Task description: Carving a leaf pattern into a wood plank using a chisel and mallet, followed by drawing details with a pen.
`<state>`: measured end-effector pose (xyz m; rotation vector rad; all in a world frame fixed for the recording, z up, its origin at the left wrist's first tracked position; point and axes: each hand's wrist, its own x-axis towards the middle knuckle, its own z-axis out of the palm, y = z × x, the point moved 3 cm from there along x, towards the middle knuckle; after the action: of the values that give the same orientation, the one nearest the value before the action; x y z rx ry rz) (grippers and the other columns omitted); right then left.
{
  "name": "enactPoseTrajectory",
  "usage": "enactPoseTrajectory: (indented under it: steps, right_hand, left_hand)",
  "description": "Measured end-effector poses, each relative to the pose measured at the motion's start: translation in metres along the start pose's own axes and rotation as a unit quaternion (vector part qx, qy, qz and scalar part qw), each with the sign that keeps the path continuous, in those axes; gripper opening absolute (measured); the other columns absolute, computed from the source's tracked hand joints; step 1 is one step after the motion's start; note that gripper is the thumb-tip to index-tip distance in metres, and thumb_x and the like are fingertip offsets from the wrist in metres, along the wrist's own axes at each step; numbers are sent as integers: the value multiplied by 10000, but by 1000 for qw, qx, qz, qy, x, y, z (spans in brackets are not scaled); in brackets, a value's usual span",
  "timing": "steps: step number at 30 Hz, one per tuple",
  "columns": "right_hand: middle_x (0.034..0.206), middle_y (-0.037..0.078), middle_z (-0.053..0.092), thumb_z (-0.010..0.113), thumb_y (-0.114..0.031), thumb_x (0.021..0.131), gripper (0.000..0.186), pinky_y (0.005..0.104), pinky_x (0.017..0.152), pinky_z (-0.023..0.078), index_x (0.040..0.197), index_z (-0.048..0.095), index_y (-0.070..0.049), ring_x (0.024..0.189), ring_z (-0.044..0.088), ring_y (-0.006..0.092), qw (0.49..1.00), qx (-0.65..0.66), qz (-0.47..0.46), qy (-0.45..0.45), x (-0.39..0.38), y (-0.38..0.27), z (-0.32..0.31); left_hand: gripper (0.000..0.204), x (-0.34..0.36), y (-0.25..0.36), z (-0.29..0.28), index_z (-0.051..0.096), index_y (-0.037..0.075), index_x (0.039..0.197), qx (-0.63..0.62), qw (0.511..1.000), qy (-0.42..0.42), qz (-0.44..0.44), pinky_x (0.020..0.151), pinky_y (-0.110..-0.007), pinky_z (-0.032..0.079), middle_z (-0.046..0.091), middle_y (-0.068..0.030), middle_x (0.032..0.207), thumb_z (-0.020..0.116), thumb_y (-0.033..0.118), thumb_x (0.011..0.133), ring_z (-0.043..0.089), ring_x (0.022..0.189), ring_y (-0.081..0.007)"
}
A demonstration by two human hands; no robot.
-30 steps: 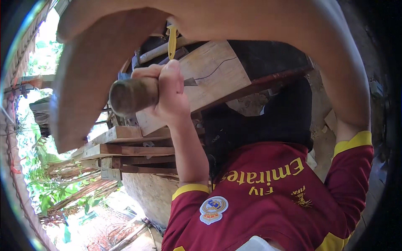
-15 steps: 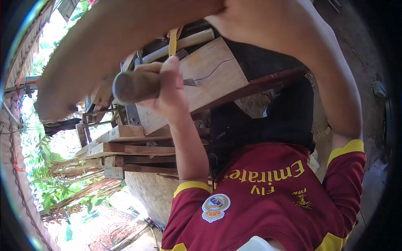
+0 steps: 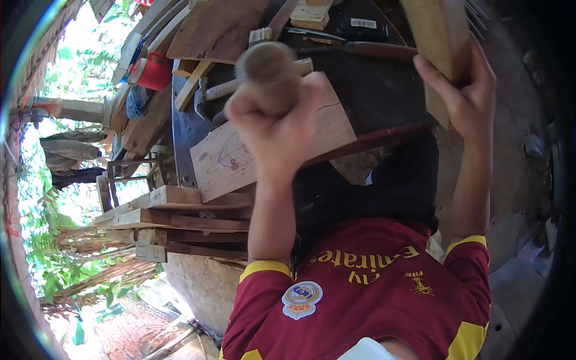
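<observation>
My left hand [image 3: 276, 129] is wrapped round the thick wooden handle [image 3: 268, 72] of a chisel, whose butt end points up toward me. Behind the hand, the blade is hidden. Below it a flat wooden board [image 3: 219, 171] lies aslant, with a leaf-like drawing and a curved dark line on it. Off to the right, raised over the bench's right side, my right hand [image 3: 465, 96] grips a thick, pale length of wood [image 3: 441, 39]. That wood runs out of the top of the view, and it stands apart from the chisel.
The board rests on a dark bench [image 3: 384, 81]. Beyond it lie a hammer [image 3: 216, 91], a brush [image 3: 260, 37] and a long wooden-handled tool [image 3: 381, 51]. A red jug [image 3: 155, 71] is at the far left. Stacked planks [image 3: 180, 217] stand near left.
My right arm has swung from across the top back to the right, with the wood in hand. My left hand and the chisel have moved right, and the blade has gone from sight.
</observation>
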<state>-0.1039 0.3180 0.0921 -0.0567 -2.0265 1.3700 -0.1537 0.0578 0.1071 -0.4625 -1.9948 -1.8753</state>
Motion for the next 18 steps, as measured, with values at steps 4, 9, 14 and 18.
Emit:
enactPoseTrajectory:
  steps: [4,9,14,18]
  right_hand:
    - [1159,96,687,803,-79,854,515,294,960,491,1314,597,25,1088,637,181,994,-86,-54,30,8,-17,-31]
    - [1247,156,667,729,0,885,454,317,994,492,1310,584,69,1161,621,221,993,-52,-70,83,16,-11,-98]
    - [1231,171,677,872,-88,788,573,380,994,502,1276,613,65,1159,633,248,975,-140,-132,110,3,-15,-79]
    - [1283,193,652,899,-88,773,640,396,1027,480,1308,582,64,1189,607,258,927,-337,-165,14,-12,-12,-56]
  left_hand:
    - [147,4,-3,33,650,21,728,9,995,-16,97,552,-274,473,616,-45,583,786,77,735,648,552,-144]
    - [158,-1,-6,56,671,40,755,37,991,-9,128,592,-387,523,626,-169,644,754,135,661,660,621,-379]
    - [246,-5,-14,59,706,-3,830,110,986,-57,116,613,-334,523,636,-171,677,787,127,637,681,621,-322]
    - [189,-2,-17,64,673,43,740,128,988,-50,72,585,-398,510,609,-183,661,763,178,642,642,660,-404]
